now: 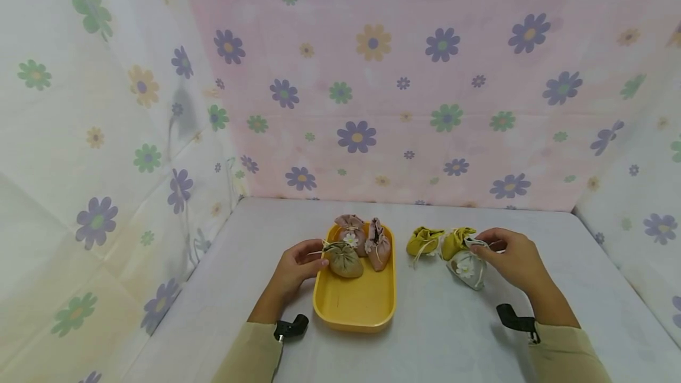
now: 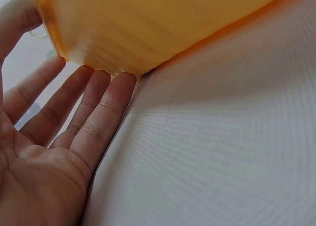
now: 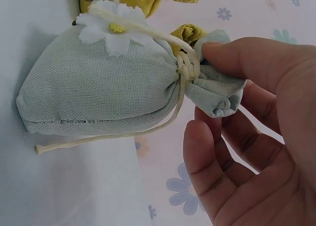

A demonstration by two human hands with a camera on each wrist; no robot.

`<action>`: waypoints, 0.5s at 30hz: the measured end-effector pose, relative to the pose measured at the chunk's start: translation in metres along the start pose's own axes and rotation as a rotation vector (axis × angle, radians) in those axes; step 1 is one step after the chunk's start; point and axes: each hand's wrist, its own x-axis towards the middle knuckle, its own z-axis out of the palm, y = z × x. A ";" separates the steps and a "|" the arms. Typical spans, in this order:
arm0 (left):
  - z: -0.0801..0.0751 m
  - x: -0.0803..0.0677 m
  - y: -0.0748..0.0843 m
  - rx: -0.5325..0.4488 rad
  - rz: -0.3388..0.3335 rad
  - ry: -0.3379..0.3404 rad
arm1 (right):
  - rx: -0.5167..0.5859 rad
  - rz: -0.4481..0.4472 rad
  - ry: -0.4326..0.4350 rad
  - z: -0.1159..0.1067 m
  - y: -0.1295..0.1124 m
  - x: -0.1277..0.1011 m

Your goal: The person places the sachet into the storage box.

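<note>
My right hand (image 1: 513,256) pinches the gathered neck of a pale grey-blue drawstring pouch (image 3: 98,82). A cream cord is knotted round that neck, and a white fabric flower sits on the pouch's side. Two yellow pouches, one at the left (image 1: 422,241) and one right behind the pale pouch (image 1: 456,242), stand beside it. My left hand (image 1: 295,265) touches the left side of a yellow tray (image 1: 355,325), its fingers fairly straight against the outer wall and the thumb at the rim. The tray bears an olive-brown pouch (image 1: 346,262) and two pinkish ones (image 1: 379,247).
A white cloth covers the table (image 1: 441,336). Flower-printed curtains (image 1: 393,87) enclose it at the back and both sides. A black wrist camera mount sticks out at each cuff, the left mount (image 1: 291,327) near the tray.
</note>
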 end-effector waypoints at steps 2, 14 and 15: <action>0.000 -0.001 0.000 0.007 0.000 0.002 | 0.000 -0.001 0.000 0.000 0.000 0.000; 0.000 -0.001 0.000 0.015 0.004 0.009 | 0.006 -0.013 0.001 0.000 -0.007 -0.001; 0.000 -0.001 0.000 0.016 0.005 0.009 | 0.007 -0.011 -0.001 0.000 -0.008 -0.001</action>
